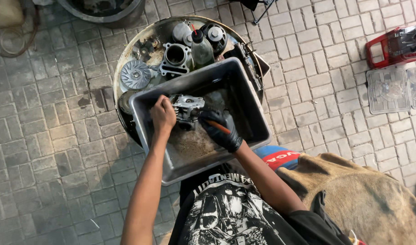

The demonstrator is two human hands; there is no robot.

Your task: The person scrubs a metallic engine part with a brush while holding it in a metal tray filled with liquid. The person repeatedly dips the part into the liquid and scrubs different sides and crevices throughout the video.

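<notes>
Here, both hands work inside a grey metal wash tray (pixel 249 109) that sits tilted on a round drum top (pixel 140 31). The left hand (pixel 163 114), bare, is closed around the near side of a small metal engine part (pixel 188 108), a cast piece with a pale machined face turned upward. The right hand (pixel 222 129), in a black glove, sits just to the right of that part, fingers curled around an orange-handled tool (pixel 218 127); whether the tool's tip touches the casting cannot be told. The two hands are close together, the engine part between them, low in the tray over a film of brownish liquid (pixel 192 143).

Beyond the hands, past the tray's far rim, the drum top carries more engine pieces: a finned round pulley face (pixel 135 75) to the far left, a cylinder block (pixel 175 56) with an open bore straight ahead, and a greenish plastic bottle (pixel 201 49) with a red nozzle just beside it. Well off to the right of the gloved hand, on the paving, lies a red machine (pixel 396 45) next to a ribbed grey mat (pixel 389 90).
</notes>
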